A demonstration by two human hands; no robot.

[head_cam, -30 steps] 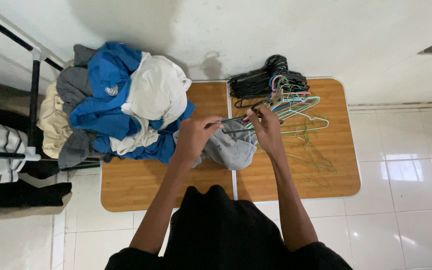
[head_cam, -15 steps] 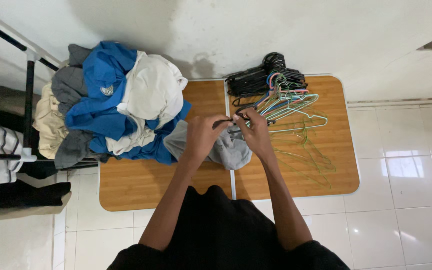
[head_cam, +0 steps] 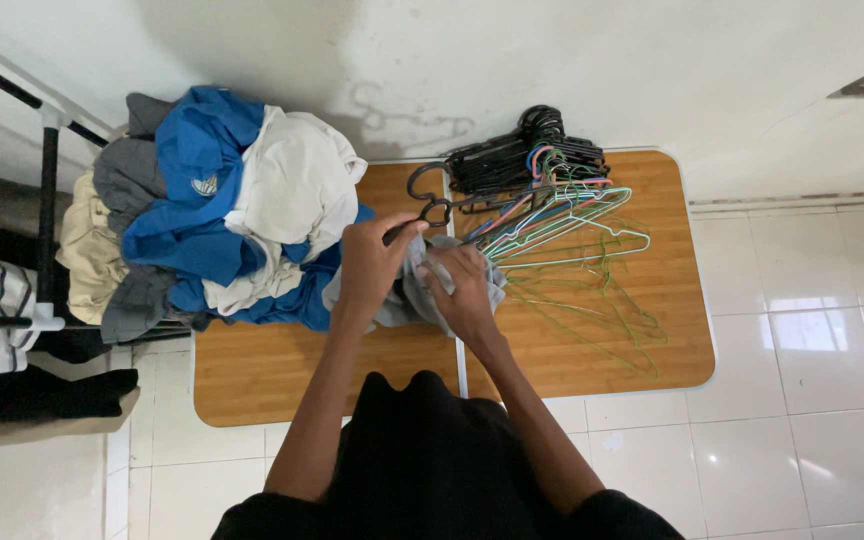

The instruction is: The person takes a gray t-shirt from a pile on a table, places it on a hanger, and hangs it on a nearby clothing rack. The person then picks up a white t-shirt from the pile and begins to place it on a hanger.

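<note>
My left hand point(head_cam: 370, 265) grips a black plastic hanger point(head_cam: 430, 207) by its neck, the hook pointing up and left over the wooden table point(head_cam: 302, 365). My right hand point(head_cam: 462, 290) is closed on a grey garment point(head_cam: 410, 292) that lies crumpled under both hands at the table's middle. The hanger's arms run down into the grey cloth and are partly hidden by my fingers.
A heap of blue, white, grey and beige clothes point(head_cam: 207, 215) covers the table's left end. A stack of black hangers point(head_cam: 522, 160) and several thin coloured wire hangers point(head_cam: 572, 240) lie on the right half. A black rack point(head_cam: 47, 200) with hanging clothes stands at left.
Both hands came together over the grey garment. The black hanger now sticks up from my left hand, and my right hand has slid down onto the cloth.
</note>
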